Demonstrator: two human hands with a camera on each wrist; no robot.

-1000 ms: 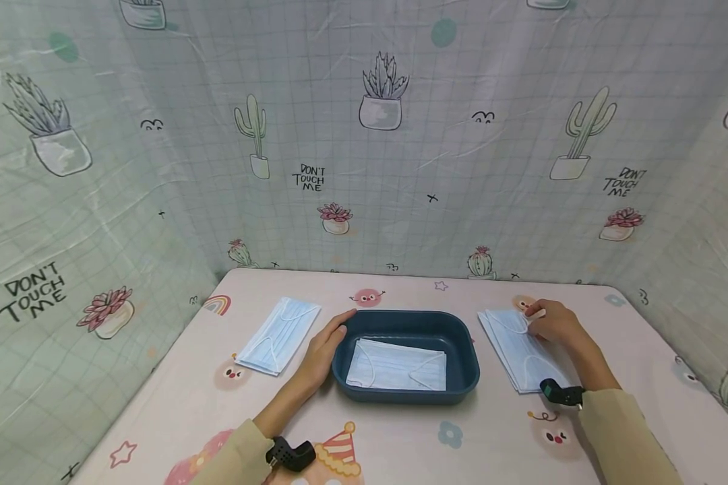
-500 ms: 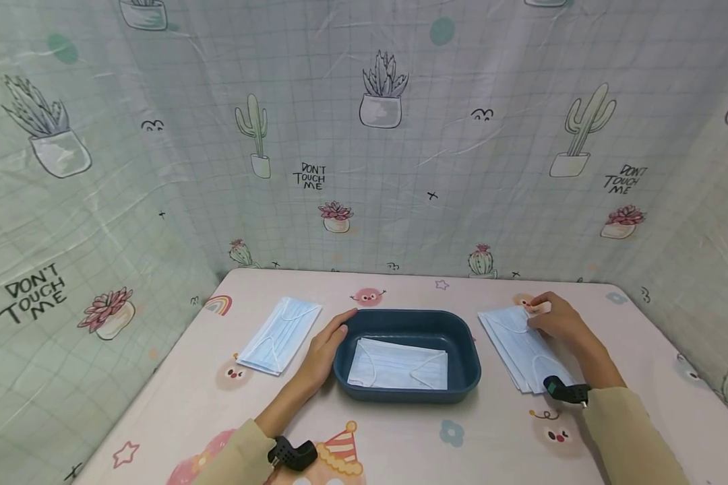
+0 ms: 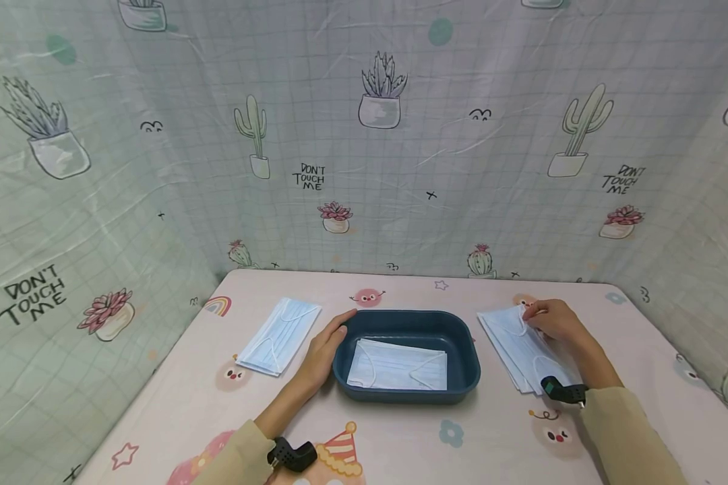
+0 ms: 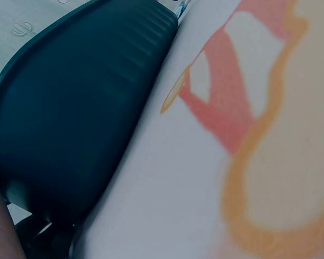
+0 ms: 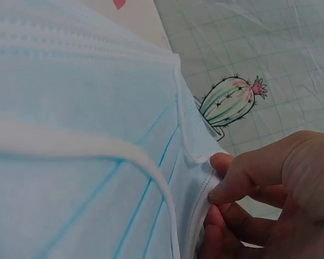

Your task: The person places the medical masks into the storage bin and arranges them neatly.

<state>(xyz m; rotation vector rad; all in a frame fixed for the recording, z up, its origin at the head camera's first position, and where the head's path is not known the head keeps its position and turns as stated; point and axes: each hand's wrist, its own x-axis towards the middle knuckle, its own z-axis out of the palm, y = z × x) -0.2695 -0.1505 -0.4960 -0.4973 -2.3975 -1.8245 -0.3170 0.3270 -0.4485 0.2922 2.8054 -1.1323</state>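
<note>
In the head view a dark blue plastic tub (image 3: 405, 396) stands mid-table, with folded light blue face masks (image 3: 394, 365) lying in it. My left hand (image 3: 321, 351) holds the tub's left side, its thumb at the rim; the left wrist view shows mostly the tub's outer wall (image 4: 70, 97). To the right lies a fanned stack of blue face masks (image 3: 512, 347). My right hand (image 3: 555, 321) pinches the far right edge of a mask there, thumb against fingertips. Up close in the right wrist view, that face mask (image 5: 97, 97) shows its pleats and white ear loop.
Another set of folded face masks (image 3: 279, 337) lies left of the tub. A pink patterned cloth (image 3: 412, 448) covers the table. Behind and beside it hangs a pale curtain (image 3: 425, 155) with cactus prints.
My right hand shifts slightly on the mask stack, rising a little and coming back down with the mask's edge in its fingers. The left hand and tub stay put.
</note>
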